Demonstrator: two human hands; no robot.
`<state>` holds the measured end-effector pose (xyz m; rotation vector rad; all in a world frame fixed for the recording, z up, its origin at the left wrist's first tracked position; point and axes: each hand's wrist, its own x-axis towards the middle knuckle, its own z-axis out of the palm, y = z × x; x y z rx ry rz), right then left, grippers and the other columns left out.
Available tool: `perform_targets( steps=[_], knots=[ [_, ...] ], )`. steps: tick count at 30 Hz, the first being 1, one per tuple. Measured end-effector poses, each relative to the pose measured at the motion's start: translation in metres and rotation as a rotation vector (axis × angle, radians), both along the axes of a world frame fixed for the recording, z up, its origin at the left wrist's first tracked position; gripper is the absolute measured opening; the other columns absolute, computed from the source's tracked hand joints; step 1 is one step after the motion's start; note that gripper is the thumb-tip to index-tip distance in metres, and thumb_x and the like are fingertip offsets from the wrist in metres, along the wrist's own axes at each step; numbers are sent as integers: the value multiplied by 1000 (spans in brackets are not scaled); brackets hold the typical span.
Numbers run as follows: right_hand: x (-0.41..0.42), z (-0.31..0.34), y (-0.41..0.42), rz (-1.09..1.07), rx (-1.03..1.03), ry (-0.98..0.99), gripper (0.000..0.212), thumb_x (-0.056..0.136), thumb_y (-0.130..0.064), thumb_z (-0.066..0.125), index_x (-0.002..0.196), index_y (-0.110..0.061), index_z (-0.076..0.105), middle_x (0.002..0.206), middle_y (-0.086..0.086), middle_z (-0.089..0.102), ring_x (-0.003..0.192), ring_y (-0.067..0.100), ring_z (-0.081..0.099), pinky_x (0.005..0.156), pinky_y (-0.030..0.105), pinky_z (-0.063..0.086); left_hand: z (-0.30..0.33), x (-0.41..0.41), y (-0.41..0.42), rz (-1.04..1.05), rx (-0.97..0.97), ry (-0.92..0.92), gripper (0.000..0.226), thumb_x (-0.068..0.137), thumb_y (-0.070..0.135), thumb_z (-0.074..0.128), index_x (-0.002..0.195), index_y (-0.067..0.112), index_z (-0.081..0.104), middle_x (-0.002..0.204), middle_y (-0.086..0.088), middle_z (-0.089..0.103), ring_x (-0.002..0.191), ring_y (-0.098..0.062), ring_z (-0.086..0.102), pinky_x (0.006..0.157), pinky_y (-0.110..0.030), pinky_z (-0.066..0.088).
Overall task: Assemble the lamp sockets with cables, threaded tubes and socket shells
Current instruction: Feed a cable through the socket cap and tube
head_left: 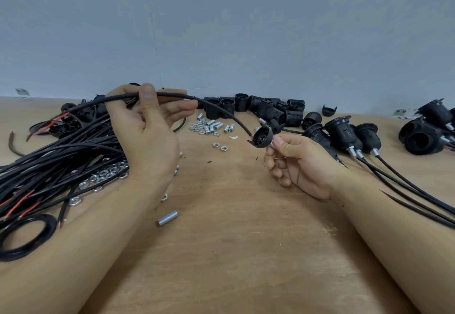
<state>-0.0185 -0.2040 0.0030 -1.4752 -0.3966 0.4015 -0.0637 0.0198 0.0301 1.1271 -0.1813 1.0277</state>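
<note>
The left hand [145, 126] pinches a cable [211, 105] between thumb and fingers; the right hand [299, 163] grips a cap [263, 137] at the cable's end, mid-table [234, 252].

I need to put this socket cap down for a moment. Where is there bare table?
Bare wood lies between the two forearms, near of the lone threaded tube. A smaller patch sits between the loose nuts and the right hand. The cable pile crowds the left, the finished sockets the right, the shells the back.
</note>
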Motion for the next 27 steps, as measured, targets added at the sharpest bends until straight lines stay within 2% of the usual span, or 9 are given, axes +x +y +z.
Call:
perform_targets(
  steps=[5, 8, 16, 22, 27],
  knots=[
    [0, -1, 1, 18, 0, -5, 27, 87, -34, 53, 78, -9, 54, 66, 7, 60, 49, 14, 48, 37, 21, 37, 0, -1, -2, -17, -15, 3, 10, 108, 16, 35, 98, 18, 34, 75, -5, 70, 68, -25, 73, 65, -32, 58],
    [0, 0, 1, 18, 7, -4, 27, 88, -34, 52, 77, -10, 54, 66, 7, 60, 49, 14, 47, 38, 21, 37, -2, -2, -6, -36, 0, 7, 11, 108, 15, 35, 98, 19, 34, 78, -10, 68, 68, -26, 73, 64, -30, 58],
    [-1, 0, 2, 16, -4, -15, 28, 94, -31, 48, 76, -10, 53, 66, 7, 60, 48, 13, 46, 38, 21, 36, 3, -1, -2, -41, -112, 33, 11, 108, 15, 36, 97, 17, 35, 68, -1, 71, 66, -23, 73, 65, -29, 57],
    [-2, 1, 2, 29, 0, -16, 26, 87, -35, 52, 76, -10, 53, 67, 7, 60, 48, 14, 46, 39, 21, 37, -2, -3, -8, -87, -61, 42, 9, 108, 13, 36, 99, 14, 35, 78, -12, 69, 70, -27, 74, 64, -28, 58],
    [-2, 2, 2, 23, 9, -13, 26, 86, -34, 53, 76, -10, 54, 68, 8, 61, 48, 14, 46, 39, 22, 37, -4, -2, -7, -74, -24, 44, 9, 107, 14, 37, 98, 16, 36, 77, -7, 70, 73, -29, 75, 66, -29, 58]
  ],
)
